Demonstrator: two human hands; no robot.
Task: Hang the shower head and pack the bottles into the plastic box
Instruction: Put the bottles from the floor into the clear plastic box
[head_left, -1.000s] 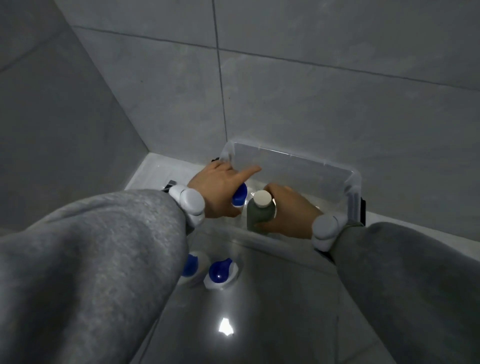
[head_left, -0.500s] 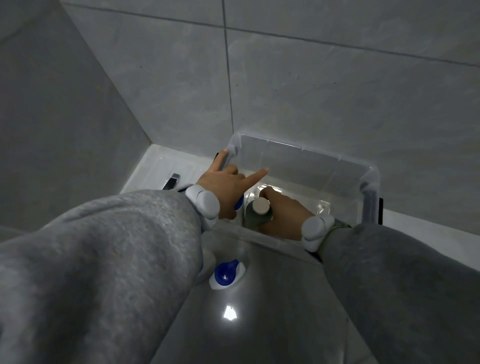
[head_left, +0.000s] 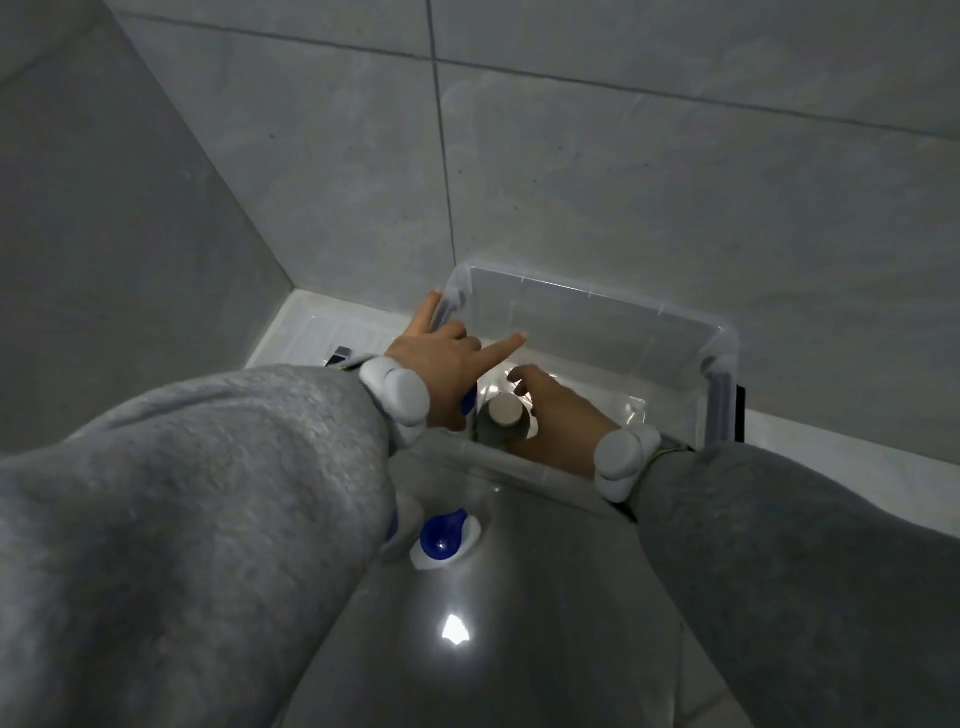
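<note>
A clear plastic box (head_left: 722, 358) sits on the floor against the tiled wall, near the corner. My left hand (head_left: 441, 358) reaches over its left end, closed on a blue-capped bottle (head_left: 469, 404) that shows only as a blue sliver under my palm; the index finger points out and the thumb touches the box corner. Inside the box my right hand (head_left: 558, 421) wraps a grey-green bottle with a beige cap (head_left: 503, 418), which stands upright. A white bottle with a blue cap (head_left: 444, 540) stands on the floor before the box. The shower head is not in view.
Another white, blue-capped bottle (head_left: 401, 522) is mostly hidden behind my left sleeve. A small dark object (head_left: 340, 356) lies on the white ledge (head_left: 311, 327) left of the box. Grey tiled walls meet in a corner just behind the box.
Both hands have sunk lower into the box with their bottles. My left thumb has come to rest on the box's left corner.
</note>
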